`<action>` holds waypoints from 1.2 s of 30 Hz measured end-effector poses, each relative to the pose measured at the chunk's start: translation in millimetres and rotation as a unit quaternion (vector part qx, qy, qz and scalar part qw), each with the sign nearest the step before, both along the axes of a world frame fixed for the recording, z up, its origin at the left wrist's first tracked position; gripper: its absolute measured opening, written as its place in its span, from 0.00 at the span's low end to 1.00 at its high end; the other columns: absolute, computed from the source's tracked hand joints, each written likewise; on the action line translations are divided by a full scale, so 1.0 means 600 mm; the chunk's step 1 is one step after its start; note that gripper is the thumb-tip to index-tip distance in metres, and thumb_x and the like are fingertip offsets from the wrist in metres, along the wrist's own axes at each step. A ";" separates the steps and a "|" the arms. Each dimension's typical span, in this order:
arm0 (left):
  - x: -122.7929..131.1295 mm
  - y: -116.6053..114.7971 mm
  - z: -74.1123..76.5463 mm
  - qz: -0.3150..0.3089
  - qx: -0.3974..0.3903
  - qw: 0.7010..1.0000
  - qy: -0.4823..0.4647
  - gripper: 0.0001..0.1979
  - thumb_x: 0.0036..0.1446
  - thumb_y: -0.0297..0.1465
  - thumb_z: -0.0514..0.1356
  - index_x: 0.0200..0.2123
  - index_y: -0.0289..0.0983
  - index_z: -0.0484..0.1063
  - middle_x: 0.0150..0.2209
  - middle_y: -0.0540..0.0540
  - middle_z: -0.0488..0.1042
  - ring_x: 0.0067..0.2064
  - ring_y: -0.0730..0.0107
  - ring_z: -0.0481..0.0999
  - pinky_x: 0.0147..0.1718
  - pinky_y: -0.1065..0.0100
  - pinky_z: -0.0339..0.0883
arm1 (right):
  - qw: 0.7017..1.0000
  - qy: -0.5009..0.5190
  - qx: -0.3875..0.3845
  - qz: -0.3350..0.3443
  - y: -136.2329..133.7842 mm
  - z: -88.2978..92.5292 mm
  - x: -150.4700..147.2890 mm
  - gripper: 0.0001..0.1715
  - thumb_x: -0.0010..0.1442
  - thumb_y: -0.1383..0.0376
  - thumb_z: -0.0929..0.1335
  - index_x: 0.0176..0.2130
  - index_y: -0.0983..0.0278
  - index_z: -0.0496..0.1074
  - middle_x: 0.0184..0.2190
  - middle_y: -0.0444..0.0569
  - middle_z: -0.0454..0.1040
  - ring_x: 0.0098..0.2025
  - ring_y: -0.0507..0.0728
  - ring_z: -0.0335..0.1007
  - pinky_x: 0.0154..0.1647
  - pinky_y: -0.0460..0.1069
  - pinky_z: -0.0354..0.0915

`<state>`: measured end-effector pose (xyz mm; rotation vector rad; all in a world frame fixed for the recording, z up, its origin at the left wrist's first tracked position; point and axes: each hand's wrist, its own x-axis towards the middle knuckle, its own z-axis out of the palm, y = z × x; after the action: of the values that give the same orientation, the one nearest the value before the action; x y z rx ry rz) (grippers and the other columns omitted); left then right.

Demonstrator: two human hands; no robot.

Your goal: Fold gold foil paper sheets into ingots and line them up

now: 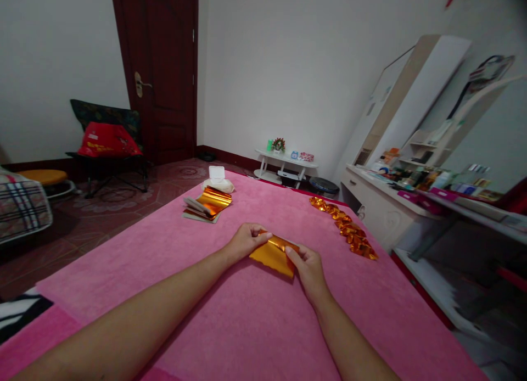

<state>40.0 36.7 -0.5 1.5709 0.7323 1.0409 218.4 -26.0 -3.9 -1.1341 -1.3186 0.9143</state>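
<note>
A sheet of gold foil paper [272,258] is held up between both hands, its far edge curled or folded over. My left hand [248,241] pinches the sheet's left end, thumb on top. At the right end, my right hand [307,265] grips it with the thumb pressed on the foil and fingers beneath. Beyond my left hand lies a stack of foil paper [216,201], gold side partly curled up over greyish sheets. Along the right side of the pink cloth runs a row of folded gold foil pieces [348,230].
The pink cloth [247,326] covers the surface under my hands. A white-lidded wipes pack [218,178] sits behind the foil stack. To the right stands a dresser [379,197] crowded with bottles and boxes. A chair with a red bag [109,139] is at the left.
</note>
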 end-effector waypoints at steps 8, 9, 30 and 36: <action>-0.005 0.016 -0.012 0.075 0.027 0.996 0.026 0.23 0.53 0.48 0.57 0.19 0.35 0.60 0.17 0.55 0.57 0.19 0.79 0.56 0.18 0.76 0.45 | 0.999 -0.033 0.005 -0.029 0.002 -0.002 0.009 0.25 0.58 0.51 0.65 0.18 0.64 0.66 0.11 0.40 0.62 0.15 0.49 0.56 0.18 0.43 0.52; -0.006 0.019 -0.015 0.089 0.031 0.995 0.028 0.23 0.53 0.47 0.57 0.19 0.35 0.59 0.17 0.55 0.57 0.19 0.79 0.56 0.18 0.76 0.45 | 1.000 -0.024 0.001 -0.020 0.001 -0.002 0.009 0.25 0.58 0.51 0.65 0.19 0.64 0.66 0.10 0.40 0.62 0.15 0.48 0.56 0.18 0.43 0.52; -0.005 0.025 -0.018 0.139 0.073 0.987 -0.016 0.17 0.55 0.42 0.58 0.25 0.32 0.69 0.21 0.52 0.67 0.23 0.76 0.64 0.22 0.75 0.56 | 0.999 0.044 -0.018 0.024 0.007 -0.012 0.007 0.16 0.54 0.54 0.69 0.30 0.65 0.70 0.20 0.43 0.72 0.19 0.48 0.65 0.20 0.42 0.60; 0.001 0.028 -0.029 0.049 0.076 0.996 -0.025 0.23 0.45 0.35 0.67 0.44 0.32 0.71 0.38 0.44 0.76 0.36 0.66 0.75 0.35 0.68 0.68 | 0.998 0.050 -0.016 -0.028 0.012 -0.013 0.007 0.21 0.51 0.56 0.71 0.41 0.65 0.68 0.28 0.46 0.76 0.23 0.51 0.72 0.22 0.43 0.66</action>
<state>40.6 53.7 -17.6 1.6447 0.7157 1.2273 222.4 -18.8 -12.0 -1.1283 -1.1894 0.9420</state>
